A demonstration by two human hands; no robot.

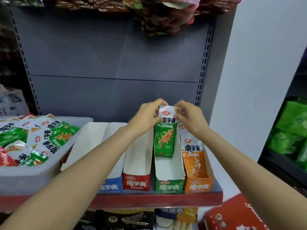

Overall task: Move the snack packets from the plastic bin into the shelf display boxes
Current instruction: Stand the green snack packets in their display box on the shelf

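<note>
nearest the viewer, below both forearms, a red carton (235, 216) sits at the lower right and dark packaged goods (119, 219) fill the shelf underneath. under the wrists runs the red shelf edge (149, 199), and on it stand four display boxes side by side: the blue box (110, 186), the red box (136, 181), the green box (169, 185) and the orange box (198, 185). the orange box, just right of the right hand's fingers, holds orange packets (193, 156) standing upright. well left of the left hand's fingers the plastic bin (25, 176) rests on the same shelf, heaped with green packets (56, 135) and a few red ones.

farther in, the left hand (145, 118) and right hand (191, 118) meet over the back of the green box. both hands' fingers are curled narrow, pinching the white top of one green packet (164, 140) from either side; the packet hangs upright below the fingertips, its lower end inside the green box, though whether it touches the box floor is hard to tell.

beyond the fingers rises the grey back panel (108, 55), with blurred hanging packets (162, 19) above.
</note>
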